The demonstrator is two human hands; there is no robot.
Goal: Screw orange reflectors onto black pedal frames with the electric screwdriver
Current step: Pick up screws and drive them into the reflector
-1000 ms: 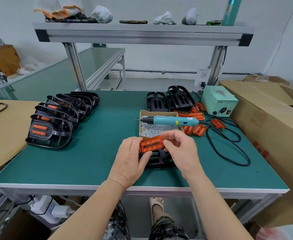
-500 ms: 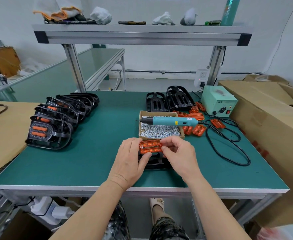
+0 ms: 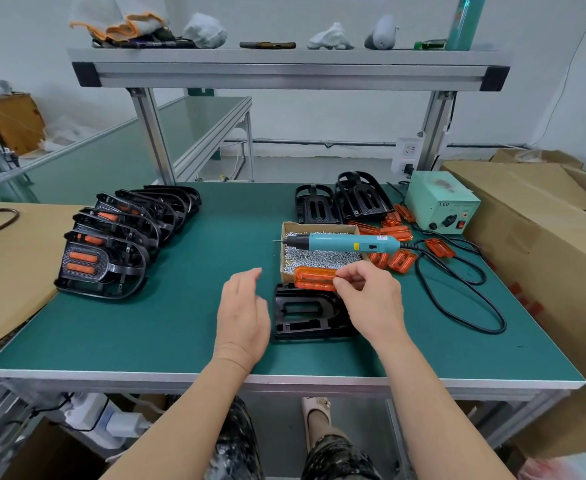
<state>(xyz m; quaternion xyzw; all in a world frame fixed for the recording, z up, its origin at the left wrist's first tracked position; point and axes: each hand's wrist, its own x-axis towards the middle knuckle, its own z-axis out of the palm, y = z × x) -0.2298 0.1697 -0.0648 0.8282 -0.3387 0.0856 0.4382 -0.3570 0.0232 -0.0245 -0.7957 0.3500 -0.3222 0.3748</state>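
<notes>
Along the left edge of the bench [image 3: 180, 323], a row of finished pedals [image 3: 111, 244] stands overlapped, with orange inserts visible in the nearest ones. Near the front edge, at centre, the left hand [image 3: 243, 306] hovers with fingers relaxed and holds nothing. It is just beside the black pedal frame [image 3: 305, 313], which lies flat with no reflector fitted. Over the far end of that frame, the right hand [image 3: 371, 299] pinches the orange reflector [image 3: 314, 278] at its right end, apparently clear of the frame.

Handling: the reflector looks like thin, light, rigid plastic. It is probably smooth and liable to crack if over-tightened, so hold it by its ends or long edges. The frame appears stiff but light enough to slide, so steady it at its rim.

Behind the frame, 1 open cardboard box [image 3: 315, 224] holds a bed of small silver screws [image 3: 319, 259]. The electric screwdriver [image 3: 347, 242] rests across its rim. Toward the right edge lie loose reflectors [image 3: 400, 259], outside the box.
</notes>
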